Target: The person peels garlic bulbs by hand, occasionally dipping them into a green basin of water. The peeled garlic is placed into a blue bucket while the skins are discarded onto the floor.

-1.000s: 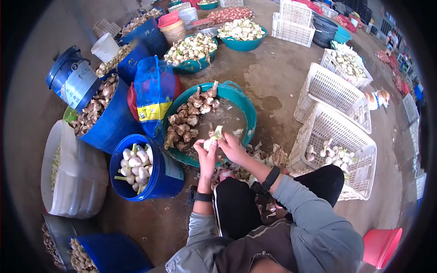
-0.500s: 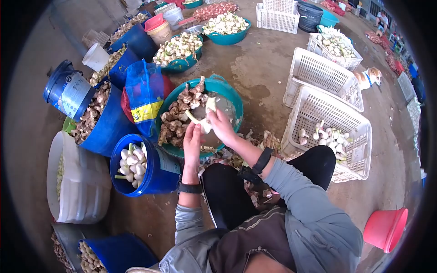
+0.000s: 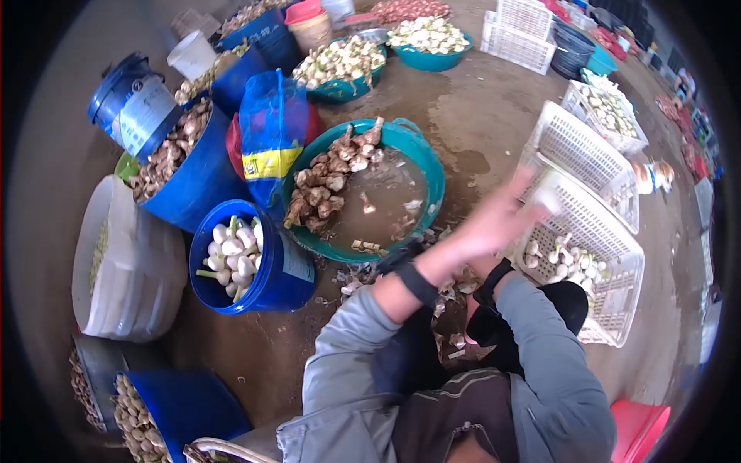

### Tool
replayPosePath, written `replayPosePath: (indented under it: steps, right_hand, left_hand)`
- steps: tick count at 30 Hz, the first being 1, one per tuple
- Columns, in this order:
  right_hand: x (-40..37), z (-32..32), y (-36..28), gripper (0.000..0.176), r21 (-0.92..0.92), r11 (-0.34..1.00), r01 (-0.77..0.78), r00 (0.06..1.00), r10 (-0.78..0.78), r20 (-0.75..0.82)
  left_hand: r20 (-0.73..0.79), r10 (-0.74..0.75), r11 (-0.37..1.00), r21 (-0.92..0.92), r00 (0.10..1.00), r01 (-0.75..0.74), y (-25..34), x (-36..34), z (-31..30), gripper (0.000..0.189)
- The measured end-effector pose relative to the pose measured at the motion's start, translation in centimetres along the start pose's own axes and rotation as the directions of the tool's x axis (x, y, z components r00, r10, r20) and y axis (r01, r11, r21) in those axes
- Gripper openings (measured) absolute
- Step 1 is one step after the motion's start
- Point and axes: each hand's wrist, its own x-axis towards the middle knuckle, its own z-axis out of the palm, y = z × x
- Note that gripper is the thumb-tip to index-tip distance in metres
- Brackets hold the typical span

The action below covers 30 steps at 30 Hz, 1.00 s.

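Note:
My left hand (image 3: 498,220) reaches across to the right, blurred, with fingers apart at the near white crate. A smeared whitish shape, apparently a peeled bulb (image 3: 549,199), is just beyond its fingertips. Below it, my right hand (image 3: 483,266) is mostly hidden by the left; its fingers do not show. Peeled white bulbs (image 3: 575,262) lie in the near crate (image 3: 624,289). The green basin (image 3: 434,181) in front of me holds brown unpeeled bulbs (image 3: 316,189) at its left side and shallow murky water with scraps.
At left, a blue bucket (image 3: 289,270) contains peeled bulbs, beside a large white tub (image 3: 147,270). Blue barrels (image 3: 189,181) and a blue net bag (image 3: 266,116) stand behind. Another crate (image 3: 579,139), a dog (image 3: 654,177) and a red bucket (image 3: 642,428) are at right.
My left hand has left the basin and swung right over my right hand, which has moved right and toward my body. The bulb is away from the basin. The view has shifted.

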Motion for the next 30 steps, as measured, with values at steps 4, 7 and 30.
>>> replayPosePath:
  steps: [4, 7, 30]
  right_hand:
    - [3.9, -7.7, -4.7, 0.035, -0.089, 0.993, -0.081, 0.995, 0.086, 0.05]
    - [9.7, -12.5, -13.1, 0.028, -0.086, 0.949, -0.304, 0.944, 0.312, 0.107]
    - [10.2, -6.1, -25.2, 0.031, 0.493, 0.869, -0.041, 0.999, 0.026, 0.037]
  left_hand:
    - [0.252, -0.256, 0.881, -0.337, 0.933, 0.332, -7.2, -2.8, -6.6, 0.044]
    - [-0.271, -0.533, 0.845, -0.123, 0.802, 0.52, -15.2, -9.4, -13.0, 0.032]
    - [-0.623, -0.085, 0.462, 0.667, 0.778, 0.584, -16.4, -16.2, -12.9, 0.062]
